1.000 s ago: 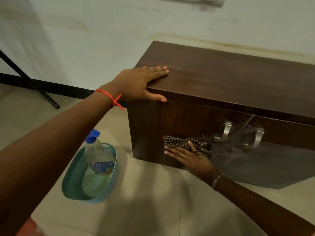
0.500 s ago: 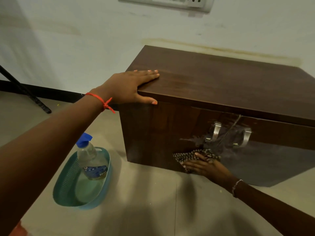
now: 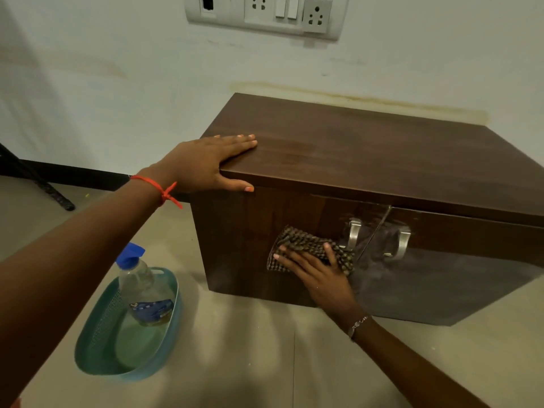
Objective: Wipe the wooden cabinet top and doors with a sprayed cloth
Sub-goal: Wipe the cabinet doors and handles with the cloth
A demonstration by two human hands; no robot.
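The cabinet (image 3: 382,178) stands against the far wall, its 2 doors shut. The left hand (image 3: 206,163) lies flat and open on the top's near-left corner, holding nothing, bracing. The right hand (image 3: 318,275) presses the cloth (image 3: 306,245) flat on the left door (image 3: 259,231), just left of the handles (image 3: 354,232). Door-wiping seems underway; next likely strokes toward the right door. The bottle (image 3: 144,290) sits in a basket (image 3: 88,354), near left.
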